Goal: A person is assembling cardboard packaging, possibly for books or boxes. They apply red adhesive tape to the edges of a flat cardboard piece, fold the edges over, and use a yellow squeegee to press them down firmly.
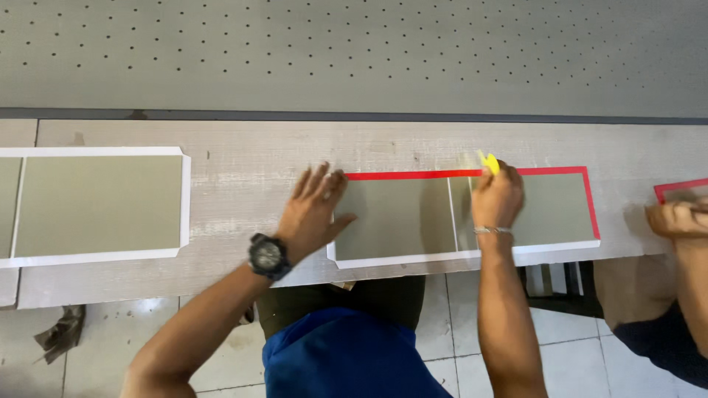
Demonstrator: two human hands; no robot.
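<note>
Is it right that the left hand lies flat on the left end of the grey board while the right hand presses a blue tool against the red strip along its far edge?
Not quite: the tool is yellow, not blue. The head view shows the right hand pressing a yellow tool on the red strip, while the left hand lies flat on the grey board.

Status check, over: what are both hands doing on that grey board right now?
Left hand flat, pinning grey board's left end. Right hand pressing yellow scraper along red edge strip. Another person's hand far right, apart.

Even daylight, perhaps slight motion blur
</note>
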